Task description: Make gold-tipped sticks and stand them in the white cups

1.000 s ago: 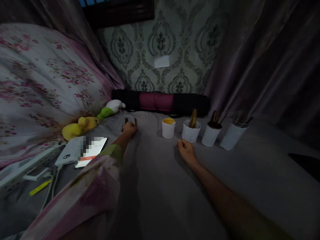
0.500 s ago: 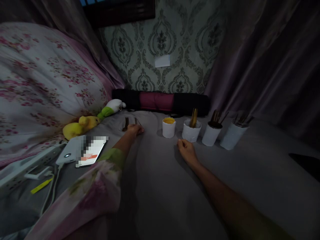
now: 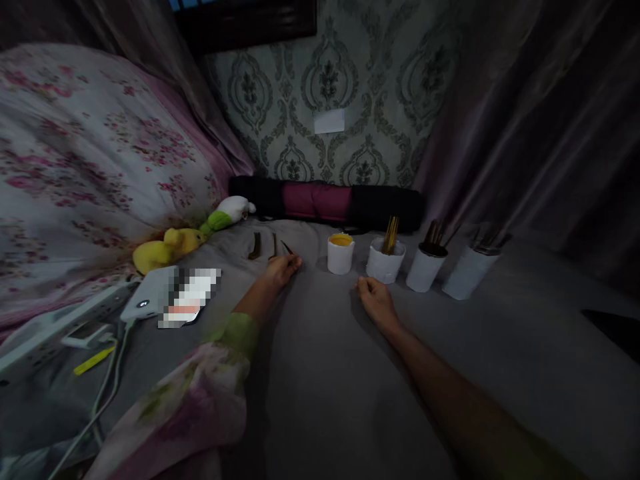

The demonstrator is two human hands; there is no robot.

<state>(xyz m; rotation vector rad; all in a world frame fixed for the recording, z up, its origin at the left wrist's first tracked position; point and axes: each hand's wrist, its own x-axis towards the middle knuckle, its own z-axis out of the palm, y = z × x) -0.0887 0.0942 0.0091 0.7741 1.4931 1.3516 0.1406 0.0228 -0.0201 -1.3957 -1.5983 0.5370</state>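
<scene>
My left hand (image 3: 284, 270) is closed in a pinch on a thin dark stick (image 3: 287, 247), whose tip points up and to the left. Just behind it on the grey cloth lie a bundle of dark brown sticks (image 3: 255, 246) and a smaller dark piece (image 3: 273, 245). My right hand (image 3: 377, 299) rests closed on the cloth; whatever its fingers may hold is hidden. In front of that hand stands a white cup (image 3: 385, 270) with golden sticks (image 3: 391, 235) upright in it. Left of this cup is another white cup (image 3: 340, 259), yellow inside.
Two taller white cups (image 3: 424, 273) (image 3: 465, 277) with dark sticks stand at the right. At left lie a phone (image 3: 197, 297), a white power bank (image 3: 150, 293), a power strip (image 3: 65, 327), a yellow marker (image 3: 94, 361) and plush toys (image 3: 165, 250). A black-and-maroon roll (image 3: 317, 202) lies along the wall.
My left hand has moved right and slightly nearer, away from the dark bundle, and the thin stick now shows in its fingers. My right hand has stayed nearly still. The view has shifted slightly.
</scene>
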